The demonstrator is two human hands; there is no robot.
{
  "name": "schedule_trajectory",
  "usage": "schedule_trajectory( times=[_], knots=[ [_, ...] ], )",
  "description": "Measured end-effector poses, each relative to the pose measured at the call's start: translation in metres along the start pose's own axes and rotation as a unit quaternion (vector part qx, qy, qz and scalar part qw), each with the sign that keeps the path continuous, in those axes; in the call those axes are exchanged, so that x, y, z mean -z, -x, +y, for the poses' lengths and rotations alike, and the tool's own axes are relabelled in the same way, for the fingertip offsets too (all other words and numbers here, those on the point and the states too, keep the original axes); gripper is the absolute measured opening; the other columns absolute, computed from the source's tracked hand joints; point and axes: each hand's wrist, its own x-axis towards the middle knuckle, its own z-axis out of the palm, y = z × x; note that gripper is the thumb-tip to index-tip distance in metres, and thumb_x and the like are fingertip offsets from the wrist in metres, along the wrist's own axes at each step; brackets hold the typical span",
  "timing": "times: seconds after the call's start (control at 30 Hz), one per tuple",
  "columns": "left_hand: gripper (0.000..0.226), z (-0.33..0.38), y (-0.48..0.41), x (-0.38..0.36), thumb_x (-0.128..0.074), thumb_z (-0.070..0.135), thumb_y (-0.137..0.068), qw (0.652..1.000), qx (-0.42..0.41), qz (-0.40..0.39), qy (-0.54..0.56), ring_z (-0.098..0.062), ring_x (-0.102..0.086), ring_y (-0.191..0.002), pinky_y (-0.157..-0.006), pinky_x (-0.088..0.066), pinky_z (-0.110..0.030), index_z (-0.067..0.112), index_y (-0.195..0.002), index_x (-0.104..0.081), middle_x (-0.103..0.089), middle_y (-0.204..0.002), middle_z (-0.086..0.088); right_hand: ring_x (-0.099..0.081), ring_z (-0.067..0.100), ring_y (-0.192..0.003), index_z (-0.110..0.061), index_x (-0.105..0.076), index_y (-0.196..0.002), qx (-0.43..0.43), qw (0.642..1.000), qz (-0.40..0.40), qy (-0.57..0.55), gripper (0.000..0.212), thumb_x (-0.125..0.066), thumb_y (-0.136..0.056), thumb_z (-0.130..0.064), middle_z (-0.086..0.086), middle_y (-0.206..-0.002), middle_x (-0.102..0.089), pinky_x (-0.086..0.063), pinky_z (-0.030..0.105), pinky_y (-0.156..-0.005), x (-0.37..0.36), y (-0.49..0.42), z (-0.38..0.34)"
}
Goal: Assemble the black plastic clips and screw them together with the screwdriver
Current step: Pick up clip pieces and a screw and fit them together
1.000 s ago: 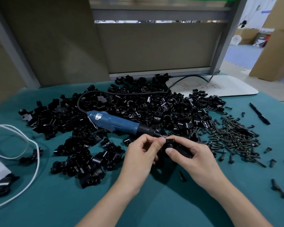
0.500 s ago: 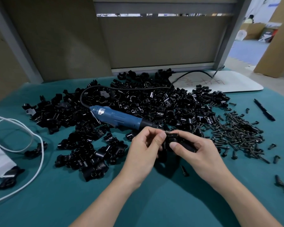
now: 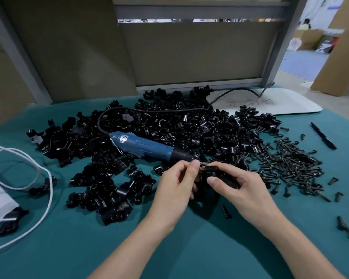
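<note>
Reading as assembly wkshop/factory stn: teal bench mat [image 3: 69,248] carrying bulk heap of black clips [image 3: 189,127], screw pile [image 3: 290,164] at 3 o'clock, corded elec. screwdriver [image 3: 143,147] lying at ctr; cardboard boxes [image 3: 338,63] standing at 2 o'clock.

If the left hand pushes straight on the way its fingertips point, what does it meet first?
Most likely the black clip the right hand holds, beside the left hand; the screwdriver lies just behind, depth unclear.

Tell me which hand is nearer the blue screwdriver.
Left. The left hand, pinching a screw, sits right by the black nose of the blue screwdriver; the right hand is farther right, gripping a black clip.
</note>
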Motion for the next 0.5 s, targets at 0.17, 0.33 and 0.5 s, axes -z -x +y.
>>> schedule_trajectory(
  times=[0.17,0.33,0.5],
  knots=[
    [0.013,-0.0022,0.0004,0.0009,-0.062,0.025,-0.099,1.000,-0.028,0.011,0.008,-0.006,-0.062,-0.068,-0.061,-0.051,-0.020,0.020,-0.093,-0.073,-0.068,-0.075,0.007,-0.072,0.005,-0.094,-0.051,-0.073,-0.114,-0.016,1.000,-0.003,-0.007,0.031,-0.072,-0.083,-0.056,-0.016,-0.104,-0.078,-0.058,0.022,-0.085,0.0014,-0.0002,0.0067],
    [0.020,-0.0004,0.0009,-0.0003,-0.068,0.012,-0.096,0.999,-0.043,0.000,0.008,-0.004,-0.067,-0.084,-0.076,-0.053,-0.022,0.031,-0.097,-0.072,-0.074,-0.094,0.011,-0.074,0.011,-0.098,-0.046,-0.075,-0.112,-0.025,0.999,-0.006,-0.044,0.034,-0.074,-0.080,-0.056,-0.011,-0.106,-0.078,-0.061,0.036,-0.090,0.0025,-0.0018,0.0093],
    [0.008,-0.0016,0.0036,-0.0018,-0.060,0.040,-0.099,0.999,-0.034,0.017,-0.023,-0.006,-0.063,-0.076,-0.067,-0.051,-0.023,0.039,-0.095,-0.066,-0.069,-0.085,0.015,-0.073,0.002,-0.097,-0.052,-0.074,-0.111,-0.018,0.999,-0.005,-0.027,0.028,-0.074,-0.083,-0.051,-0.017,-0.105,-0.078,-0.057,0.018,-0.085,0.0015,-0.0010,0.0058]
  ],
)
